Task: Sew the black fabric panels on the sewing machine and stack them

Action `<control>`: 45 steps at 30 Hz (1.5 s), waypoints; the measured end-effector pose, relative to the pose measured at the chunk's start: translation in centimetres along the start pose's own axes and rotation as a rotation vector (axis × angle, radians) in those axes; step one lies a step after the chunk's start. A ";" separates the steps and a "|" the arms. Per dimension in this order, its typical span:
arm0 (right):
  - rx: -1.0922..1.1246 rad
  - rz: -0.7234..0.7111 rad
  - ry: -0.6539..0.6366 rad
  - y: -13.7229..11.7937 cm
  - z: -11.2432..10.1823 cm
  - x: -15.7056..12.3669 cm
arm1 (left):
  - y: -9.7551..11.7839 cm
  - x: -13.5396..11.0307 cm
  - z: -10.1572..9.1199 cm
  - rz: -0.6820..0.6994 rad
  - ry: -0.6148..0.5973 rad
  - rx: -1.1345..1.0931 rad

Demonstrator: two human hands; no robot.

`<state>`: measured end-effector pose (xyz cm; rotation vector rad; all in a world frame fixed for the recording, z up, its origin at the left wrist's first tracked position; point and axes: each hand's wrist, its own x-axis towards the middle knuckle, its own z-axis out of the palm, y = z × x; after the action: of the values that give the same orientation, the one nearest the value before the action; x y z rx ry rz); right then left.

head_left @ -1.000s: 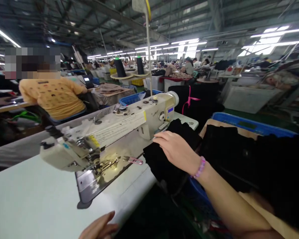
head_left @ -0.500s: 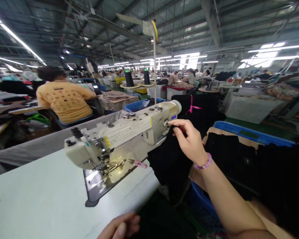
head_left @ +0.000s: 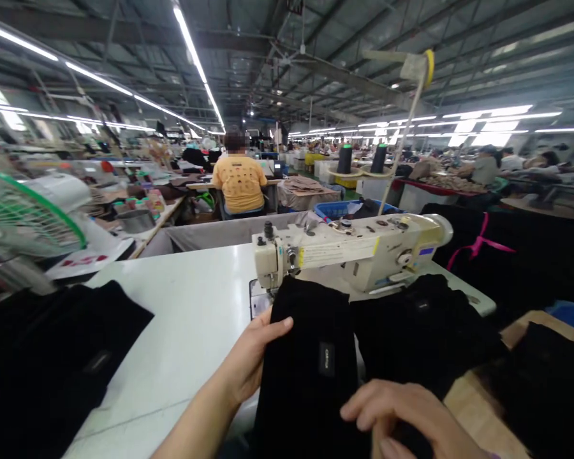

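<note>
A black fabric piece (head_left: 310,395) with a small dark woven label (head_left: 326,359) hangs upright in front of the sewing machine (head_left: 339,248). My left hand (head_left: 251,357) grips its left edge, thumb on the front and fingers behind. By the lower right edge of the piece, my right hand (head_left: 406,408) has loosely bent fingers apart, slightly blurred; whether it touches the cloth I cannot tell. The fabric hides part of the machine's needle area. More black fabric (head_left: 421,325) with a label lies to the right, below the machine's handwheel end.
Another labelled black fabric piece (head_left: 67,357) lies on the left of the white table (head_left: 182,287). A green-rimmed fan (head_left: 33,210) stands at far left. Two black thread cones (head_left: 345,159) stand behind the machine, near a blue basket (head_left: 323,209). A person in yellow (head_left: 240,182) sits ahead.
The view has swung left. My right hand has left the machine's dial and come down to the front. My left hand has taken hold of the labelled black fabric piece.
</note>
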<state>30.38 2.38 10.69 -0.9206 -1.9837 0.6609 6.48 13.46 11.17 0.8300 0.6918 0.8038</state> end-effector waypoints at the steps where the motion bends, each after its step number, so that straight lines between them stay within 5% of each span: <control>1: -0.085 0.076 0.102 0.3 0.1 0.0 | 0.0 -0.3 -0.1 0.015 0.005 0.027; 4: -0.275 0.201 0.430 0.6 0.3 1.3 | -0.7 -1.1 -0.5 0.073 -0.038 0.210; 7: -0.292 0.128 0.531 0.3 0.6 3.8 | -1.5 -1.9 -0.7 0.130 -0.104 0.399; 16: 0.044 0.097 0.301 0.4 2.8 8.7 | -3.7 -3.6 -1.2 0.373 0.107 0.838; 26: 0.076 0.162 0.118 0.4 5.1 8.5 | -2.2 -3.9 0.5 0.395 0.345 0.555; 30: 0.044 0.214 0.127 0.0 5.5 8.5 | -2.5 -3.9 0.3 0.400 0.378 0.505; 36: 0.059 0.365 0.206 0.1 6.6 9.0 | -3.2 -4.2 0.6 0.639 0.538 0.795; 45: 0.135 0.309 0.105 0.7 6.2 8.8 | -2.2 -3.9 0.2 0.281 0.380 0.407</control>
<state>22.00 9.13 11.02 -1.1658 -1.6981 0.8884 5.34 9.18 10.24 1.1734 1.1155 1.1099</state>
